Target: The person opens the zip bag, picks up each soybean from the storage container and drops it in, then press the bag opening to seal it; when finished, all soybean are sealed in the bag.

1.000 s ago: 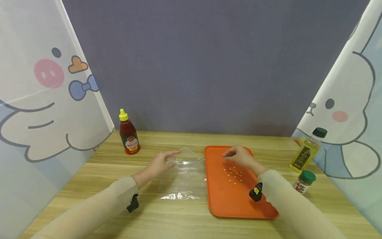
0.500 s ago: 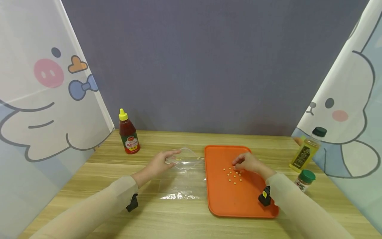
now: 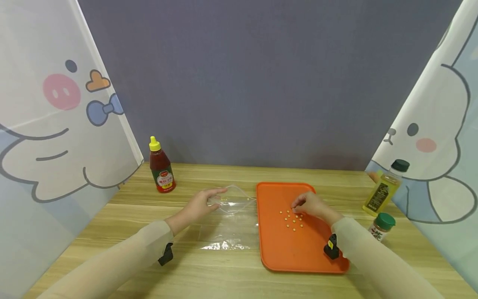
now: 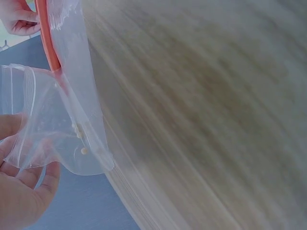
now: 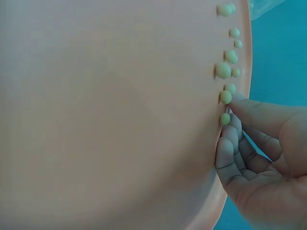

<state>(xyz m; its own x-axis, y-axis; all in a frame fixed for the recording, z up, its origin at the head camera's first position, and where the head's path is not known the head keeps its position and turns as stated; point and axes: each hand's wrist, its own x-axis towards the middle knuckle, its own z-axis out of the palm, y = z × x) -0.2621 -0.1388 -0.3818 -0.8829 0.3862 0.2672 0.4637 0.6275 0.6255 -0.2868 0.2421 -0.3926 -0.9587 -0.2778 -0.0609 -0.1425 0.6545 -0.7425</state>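
Beans [image 3: 294, 221] now meet my just-lowered right hand [image 3: 312, 205], so pick-up seems under way, any pinch unclear, while my left hand [image 3: 197, 206] grips the clear bag [image 3: 229, 246].

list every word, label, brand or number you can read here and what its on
"番茄沙司", as best it reads, on the front label of the red sauce bottle; its smaller print, including the red logo, is too small to read
Oil bottle: dark label, lettering too small and blurred
Green-lidded jar: label too small to read
Orange tray and clear bag: no lettering visible
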